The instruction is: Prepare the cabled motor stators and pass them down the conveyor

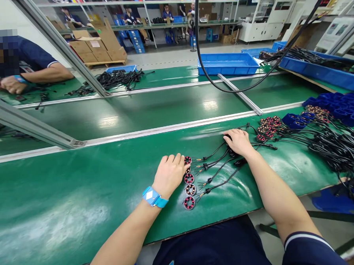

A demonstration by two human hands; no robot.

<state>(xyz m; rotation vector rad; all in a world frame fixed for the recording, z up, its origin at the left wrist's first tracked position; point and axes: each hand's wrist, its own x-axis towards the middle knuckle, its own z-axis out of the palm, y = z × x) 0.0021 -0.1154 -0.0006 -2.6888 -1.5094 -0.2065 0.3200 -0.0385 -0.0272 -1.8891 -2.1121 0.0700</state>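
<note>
Several ring-shaped motor stators with red or copper windings [190,190] lie in a column on the green bench. My left hand [171,173], a blue band at its wrist, is at the top of that column, its thumb and fingers closed about the uppermost stator [188,160]. To the right, black cables with stripped wire ends [216,172] fan out toward the column. My right hand [238,142] is closed over the bundled part of these cables, its fingertips partly hidden.
More stators [267,127], blue plastic holders [335,104] and a heap of black cables [329,148] lie at the right. Metal rails [165,129] cross the bench. A black cable loop [198,36] hangs ahead. Beyond are blue trays [228,64]; a co-worker's arm [49,72] is at far left.
</note>
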